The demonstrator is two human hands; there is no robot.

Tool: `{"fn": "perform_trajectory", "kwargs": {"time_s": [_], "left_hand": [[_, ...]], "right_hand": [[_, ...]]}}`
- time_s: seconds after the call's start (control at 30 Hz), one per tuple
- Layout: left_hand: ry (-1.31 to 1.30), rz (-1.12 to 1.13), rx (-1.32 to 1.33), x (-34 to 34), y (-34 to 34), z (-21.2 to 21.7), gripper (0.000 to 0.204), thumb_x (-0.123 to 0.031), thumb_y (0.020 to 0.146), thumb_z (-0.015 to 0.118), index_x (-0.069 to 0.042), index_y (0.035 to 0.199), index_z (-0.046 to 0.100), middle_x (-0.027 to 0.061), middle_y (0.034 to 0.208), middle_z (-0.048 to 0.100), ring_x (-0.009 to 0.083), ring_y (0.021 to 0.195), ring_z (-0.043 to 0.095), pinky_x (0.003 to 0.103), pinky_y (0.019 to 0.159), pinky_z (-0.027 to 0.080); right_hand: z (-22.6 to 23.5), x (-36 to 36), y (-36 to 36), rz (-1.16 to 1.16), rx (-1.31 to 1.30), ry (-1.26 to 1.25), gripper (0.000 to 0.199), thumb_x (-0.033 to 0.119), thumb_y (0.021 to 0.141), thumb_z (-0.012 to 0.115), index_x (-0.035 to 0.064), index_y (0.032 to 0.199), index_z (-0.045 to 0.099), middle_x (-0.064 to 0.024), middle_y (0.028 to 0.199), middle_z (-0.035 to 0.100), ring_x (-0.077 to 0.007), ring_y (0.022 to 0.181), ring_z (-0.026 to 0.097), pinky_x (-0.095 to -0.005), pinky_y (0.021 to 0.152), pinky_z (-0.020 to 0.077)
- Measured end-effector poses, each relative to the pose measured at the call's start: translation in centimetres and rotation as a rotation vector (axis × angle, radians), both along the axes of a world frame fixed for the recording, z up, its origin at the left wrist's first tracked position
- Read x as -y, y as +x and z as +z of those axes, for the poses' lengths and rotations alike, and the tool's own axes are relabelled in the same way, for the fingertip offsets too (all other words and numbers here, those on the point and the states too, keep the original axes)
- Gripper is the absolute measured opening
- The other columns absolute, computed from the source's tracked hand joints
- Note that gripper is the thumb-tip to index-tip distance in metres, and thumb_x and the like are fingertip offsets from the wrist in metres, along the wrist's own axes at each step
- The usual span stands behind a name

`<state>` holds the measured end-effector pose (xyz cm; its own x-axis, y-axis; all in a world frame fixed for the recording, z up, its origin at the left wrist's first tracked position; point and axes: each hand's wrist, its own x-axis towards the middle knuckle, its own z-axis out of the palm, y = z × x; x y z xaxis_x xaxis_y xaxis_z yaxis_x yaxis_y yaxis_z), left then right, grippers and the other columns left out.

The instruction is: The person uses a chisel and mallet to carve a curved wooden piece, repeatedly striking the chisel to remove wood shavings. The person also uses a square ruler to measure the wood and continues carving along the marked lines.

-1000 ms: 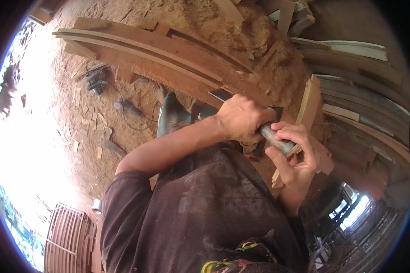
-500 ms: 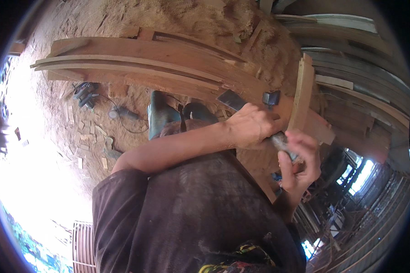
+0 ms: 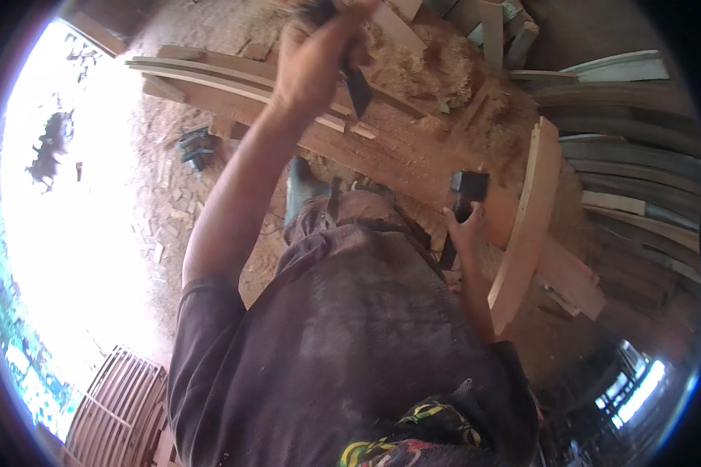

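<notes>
Left hand [image 3: 315, 58] raised, fingers clenched on a dark chisel [image 3: 358, 89]; right hand [image 3: 466, 226], fingers gripping a mallet [image 3: 469, 187], low over the curved plank [image 3: 413, 156]; shaping apparently midway, shavings [image 3: 420, 70] beyond.

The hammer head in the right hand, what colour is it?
Black or very dark; the hammer head shows in the head view, above the right hand.

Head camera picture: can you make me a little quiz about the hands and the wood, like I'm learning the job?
1. True or false: the left hand grips a dark tool.
2. What does the right hand hold? A) a dark-headed hammer B) a saw C) a brush
3. Fill in: the pale curved strip lies on the person's ____ side.
Key: 1 true; 2 A; 3 right.
</notes>
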<state>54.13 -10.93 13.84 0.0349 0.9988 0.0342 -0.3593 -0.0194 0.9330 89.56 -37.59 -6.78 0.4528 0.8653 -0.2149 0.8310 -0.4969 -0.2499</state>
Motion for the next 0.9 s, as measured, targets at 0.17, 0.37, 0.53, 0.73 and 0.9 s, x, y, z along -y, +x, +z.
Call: {"fn": "perform_trajectory", "kwargs": {"time_s": [0.17, 0.37, 0.53, 0.73, 0.9], "left_hand": [[-0.061, 0.201, 0.008, 0.0, 0.7, 1.4, 0.021, -0.031, 0.101, 0.076, -0.013, 0.095, 0.066, -0.0019, 0.063, 0.054, 0.0117, 0.05, 0.052, 0.031, 0.051, 0.05], [0.089, 0.164, -0.08, 1.5, 1.1, -2.0, 0.035, -0.029, 0.103, 0.073, -0.006, 0.076, 0.067, 0.0036, 0.061, 0.056, 0.0155, 0.057, 0.056, 0.035, 0.059, 0.053], [0.071, 0.225, -0.114, 3.0, 2.4, -2.1, 0.04, -0.031, 0.1, 0.077, -0.008, 0.07, 0.064, 0.0021, 0.059, 0.053, 0.0155, 0.054, 0.054, 0.036, 0.057, 0.054], [0.04, 0.23, -0.063, 3.5, 2.3, -4.0, 0.039, -0.029, 0.099, 0.08, -0.009, 0.069, 0.064, 0.0007, 0.059, 0.057, 0.0108, 0.051, 0.053, 0.032, 0.053, 0.053], [0.02, 0.226, -0.075, 3.1, 2.2, -5.6, 0.04, -0.03, 0.098, 0.082, -0.01, 0.068, 0.063, 0.0, 0.063, 0.059, 0.0108, 0.054, 0.055, 0.032, 0.054, 0.051]], "right_hand": [[1.3, -4.4, 2.7, -0.031, -0.511, -0.149, 0.053, 0.038, 0.079, 0.085, 0.0009, 0.113, 0.068, -0.0144, 0.106, 0.073, -0.031, 0.098, 0.072, -0.0456, 0.086, 0.0543], [8.1, -5.8, 1.6, 0.042, -0.744, 0.027, 0.042, 0.027, 0.08, 0.081, 0.0003, 0.11, 0.07, -0.0064, 0.094, 0.071, -0.0208, 0.086, 0.068, -0.0383, 0.078, 0.0522], [12.1, -6.0, 0.5, 0.102, -0.647, 0.356, 0.023, 0.018, 0.088, 0.078, 0.0036, 0.1, 0.066, -0.0017, 0.082, 0.066, -0.0137, 0.071, 0.063, -0.0332, 0.066, 0.0507], [16.9, -7.7, -1.8, 0.132, -1.144, 0.428, 0.017, 0.013, 0.1, 0.075, 0.0049, 0.098, 0.061, -0.0037, 0.078, 0.066, -0.0083, 0.058, 0.061, -0.0283, 0.055, 0.0498], [15.9, -7.7, -2.3, 0.171, -1.058, 0.409, 0.017, 0.013, 0.1, 0.075, 0.0041, 0.097, 0.061, -0.0024, 0.073, 0.065, -0.0098, 0.056, 0.06, -0.0291, 0.052, 0.0476]]}}
